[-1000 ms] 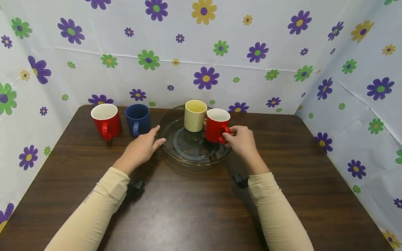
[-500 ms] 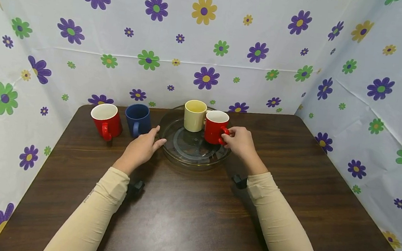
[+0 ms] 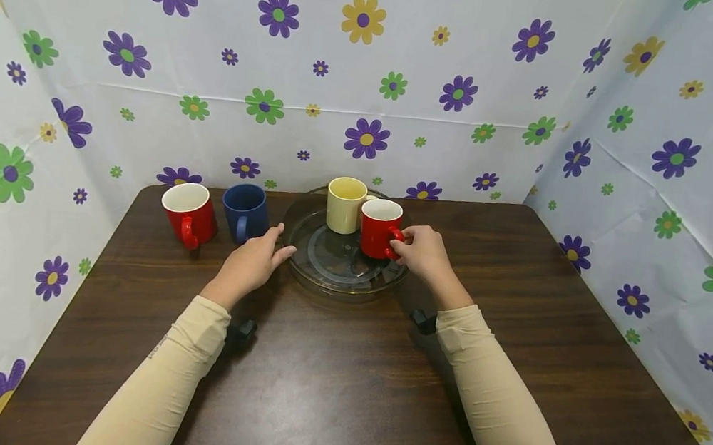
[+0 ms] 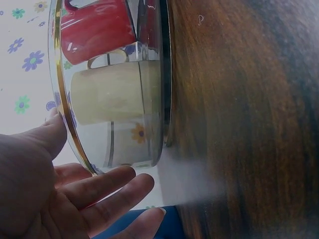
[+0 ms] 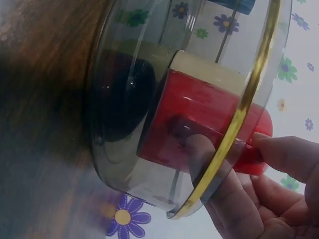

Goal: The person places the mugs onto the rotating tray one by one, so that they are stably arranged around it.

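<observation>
My right hand (image 3: 424, 253) pinches the handle of a red mug (image 3: 378, 233) with a white inside. That mug stands upright inside a clear, round, raised-wall turntable (image 3: 325, 277) with a gold rim (image 5: 244, 107). Beside it in the turntable is a pale yellow mug (image 3: 344, 207), its handle toward the red one. In the right wrist view, a finger reaches over the rim to the red mug's handle. At the turntable's left side, my left hand (image 3: 251, 264) touches the rim with fingers spread and fairly straight, as the left wrist view also shows (image 4: 65, 184).
Left of the turntable stand a blue mug (image 3: 245, 213) and a second red mug (image 3: 191, 216), close together near the back edge. A dark wood table (image 3: 340, 393) lies under everything. Flower-printed sheeting (image 3: 322, 47) hangs behind and at both sides.
My right hand has moved the red mug slightly left and toward me inside the turntable. My left hand has stayed at the rim; the other mugs have not moved.
</observation>
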`<state>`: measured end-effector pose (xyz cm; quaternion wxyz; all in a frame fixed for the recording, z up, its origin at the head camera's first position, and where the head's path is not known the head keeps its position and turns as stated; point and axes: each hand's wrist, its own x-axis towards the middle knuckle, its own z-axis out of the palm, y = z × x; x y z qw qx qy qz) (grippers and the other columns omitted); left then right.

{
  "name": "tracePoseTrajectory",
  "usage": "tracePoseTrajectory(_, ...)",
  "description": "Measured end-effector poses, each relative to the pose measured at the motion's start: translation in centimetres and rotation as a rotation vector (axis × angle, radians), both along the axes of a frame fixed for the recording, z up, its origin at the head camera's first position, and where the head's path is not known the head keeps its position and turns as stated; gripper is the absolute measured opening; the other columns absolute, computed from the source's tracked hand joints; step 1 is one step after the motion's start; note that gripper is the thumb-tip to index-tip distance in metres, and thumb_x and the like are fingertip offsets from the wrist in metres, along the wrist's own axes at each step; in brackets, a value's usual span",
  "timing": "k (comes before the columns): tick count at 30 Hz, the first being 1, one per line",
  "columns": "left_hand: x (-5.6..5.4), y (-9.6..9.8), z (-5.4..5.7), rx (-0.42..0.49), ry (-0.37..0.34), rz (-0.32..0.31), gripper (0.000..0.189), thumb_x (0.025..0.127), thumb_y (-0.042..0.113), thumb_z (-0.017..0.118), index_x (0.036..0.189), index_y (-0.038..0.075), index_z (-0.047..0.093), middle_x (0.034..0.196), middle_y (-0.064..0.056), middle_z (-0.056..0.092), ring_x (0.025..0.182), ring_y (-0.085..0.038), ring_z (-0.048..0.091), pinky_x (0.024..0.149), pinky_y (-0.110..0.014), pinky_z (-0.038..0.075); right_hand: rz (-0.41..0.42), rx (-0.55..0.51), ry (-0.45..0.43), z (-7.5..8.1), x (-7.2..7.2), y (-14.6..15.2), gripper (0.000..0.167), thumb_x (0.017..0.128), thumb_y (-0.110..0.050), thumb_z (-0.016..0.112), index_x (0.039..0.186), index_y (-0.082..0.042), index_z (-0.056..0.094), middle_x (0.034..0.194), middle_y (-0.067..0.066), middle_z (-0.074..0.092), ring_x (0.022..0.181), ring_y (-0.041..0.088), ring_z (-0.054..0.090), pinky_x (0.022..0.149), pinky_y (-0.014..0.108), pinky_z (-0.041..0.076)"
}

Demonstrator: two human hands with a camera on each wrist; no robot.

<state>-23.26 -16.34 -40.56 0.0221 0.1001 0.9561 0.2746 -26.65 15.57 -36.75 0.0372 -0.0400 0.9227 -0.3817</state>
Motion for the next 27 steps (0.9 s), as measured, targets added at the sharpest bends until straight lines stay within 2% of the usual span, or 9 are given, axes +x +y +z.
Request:
tracePoseTrajectory(6,0.0,0.0,-0.1,0.004,0.001,-0.004,0.070,0.106,0.037,0.054,0.157,-0.003,0.028,0.153,-0.028,0.041,0.132,-0.047,0.052,0.103,-0.065,0.043,0.027,0.048,-0.037,0.2,0.2,-0.2,0.026,0.097,-0.018,0.071,0.108,0.006,0.070,0.099,0.021,0.073,0.086,0.035,0.075,0.073,0.033,0.062)
tracePoseTrajectory(13,0.0,0.0,-0.1,0.005,0.002,-0.006,0.069,0.106,0.035,0.053,0.157,-0.003,0.027,0.153,-0.028,0.041,0.132,-0.047,0.051,0.103,-0.065,0.043,0.038,0.144,-0.058,0.2,-0.1,-0.5,0.024,0.091,-0.021,0.079,0.092,0.003,0.075,0.084,0.016,0.074,0.072,0.026,0.072,0.066,0.030,0.060)
tracePoseTrajectory(19,0.0,0.1,-0.2,0.004,0.005,-0.009,0.069,0.106,0.035,0.053,0.157,-0.004,0.027,0.153,-0.029,0.041,0.131,-0.047,0.052,0.103,-0.065,0.043,0.064,0.167,-0.045,-0.4,-0.7,-0.8,0.025,0.090,-0.021,0.080,0.087,0.004,0.074,0.082,0.016,0.074,0.076,0.031,0.073,0.063,0.029,0.059)
tracePoseTrajectory(23,-0.1,0.1,-0.2,0.002,0.008,-0.005,0.069,0.106,0.037,0.053,0.157,-0.003,0.028,0.153,-0.028,0.042,0.132,-0.047,0.051,0.103,-0.065,0.043,0.049,0.152,-0.041,-0.6,-1.0,-1.0,0.025,0.088,-0.020,0.082,0.083,0.004,0.074,0.078,0.015,0.074,0.076,0.032,0.074,0.063,0.029,0.060)
tracePoseTrajectory(27,-0.2,0.1,-0.3,-0.003,0.009,0.001,0.069,0.106,0.038,0.053,0.157,-0.003,0.028,0.153,-0.028,0.042,0.132,-0.047,0.051,0.104,-0.065,0.042,0.045,0.131,-0.049,-0.7,-1.2,-1.2,0.026,0.089,-0.020,0.081,0.085,0.005,0.074,0.080,0.016,0.074,0.077,0.032,0.075,0.065,0.030,0.060)
